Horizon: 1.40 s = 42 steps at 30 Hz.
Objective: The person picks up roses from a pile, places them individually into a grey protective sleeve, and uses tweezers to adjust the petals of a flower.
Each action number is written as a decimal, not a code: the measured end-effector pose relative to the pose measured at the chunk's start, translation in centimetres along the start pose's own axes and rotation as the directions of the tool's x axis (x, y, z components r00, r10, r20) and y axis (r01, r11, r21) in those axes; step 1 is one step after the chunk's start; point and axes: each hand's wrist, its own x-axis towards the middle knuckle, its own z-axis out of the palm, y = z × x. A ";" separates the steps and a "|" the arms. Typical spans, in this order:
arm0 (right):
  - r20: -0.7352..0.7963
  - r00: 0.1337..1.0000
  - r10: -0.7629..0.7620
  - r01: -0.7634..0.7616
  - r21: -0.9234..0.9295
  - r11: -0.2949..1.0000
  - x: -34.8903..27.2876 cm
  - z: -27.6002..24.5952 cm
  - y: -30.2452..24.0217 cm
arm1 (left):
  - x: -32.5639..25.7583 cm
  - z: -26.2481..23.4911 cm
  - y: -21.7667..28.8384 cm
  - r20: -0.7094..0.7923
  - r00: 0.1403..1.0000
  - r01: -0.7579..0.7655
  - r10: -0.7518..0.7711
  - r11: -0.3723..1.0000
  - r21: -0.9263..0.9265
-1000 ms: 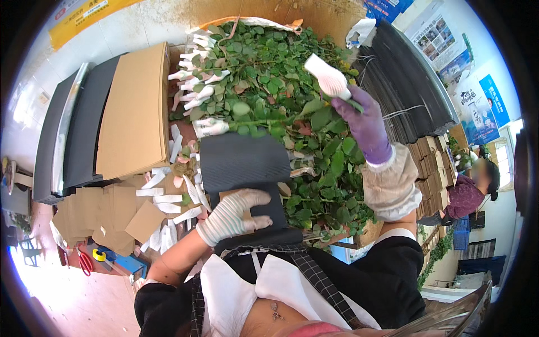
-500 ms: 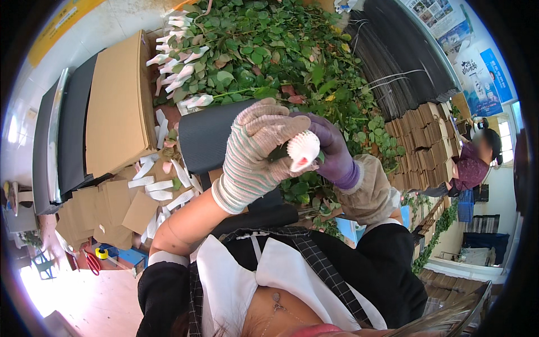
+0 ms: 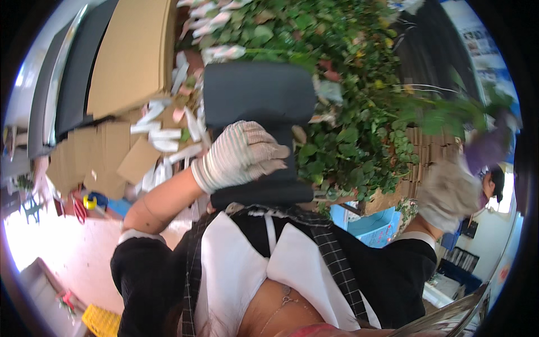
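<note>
My left hand point(image 3: 244, 151), in a striped knit glove, hovers over a black ridged board point(image 3: 259, 92). Its fingers are loosely bent, with a small gap at the thumb and nothing visible between them. Far to the right is my right hand point(image 3: 487, 147), in a purple glove with a beige sleeve cover, blurred by motion. It grips a leafy rose stem point(image 3: 443, 117), whose leaves stretch leftward in a smear; the bloom cannot be made out. A pile of green rose stems point(image 3: 348, 73) covers the bench, with white-sleeved blooms point(image 3: 210, 25) at its left edge.
Left stand a large cardboard box point(image 3: 132, 56), flat cardboard pieces point(image 3: 90, 157) and loose white sleeves point(image 3: 163, 140). Dark sheets point(image 3: 432, 50) and stacked cardboard point(image 3: 429, 149) lie right. Below are a blue box point(image 3: 373, 227) and yellow crate point(image 3: 102, 320). Another person point(image 3: 494, 185) is partly hidden at far right.
The white-sleeved rose is no longer between my hands. My right hand has swung far right with a leafy stem, while my left has dropped slightly and let go. The view has shifted.
</note>
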 end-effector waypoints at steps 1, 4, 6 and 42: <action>0.049 0.999 0.011 -0.002 -0.170 0.985 0.2 -1.6 -2.0 | -2.8 1.3 -2.0 0.171 0.984 0.047 -0.050 0.999 0.023; 0.271 0.962 0.024 0.096 -0.422 0.902 0.6 -3.2 -6.2 | -9.2 4.1 -6.1 0.393 0.855 0.211 -0.338 0.920 0.331; 0.454 0.891 0.003 0.194 -0.386 0.902 1.1 -1.9 -6.1 | -10.5 4.4 -7.3 0.405 0.862 0.229 -0.304 0.947 0.224; 0.939 0.150 0.308 -0.013 -0.310 0.951 -15.8 22.6 8.8 | -8.2 0.5 -3.6 0.515 0.751 0.339 -0.412 0.911 0.234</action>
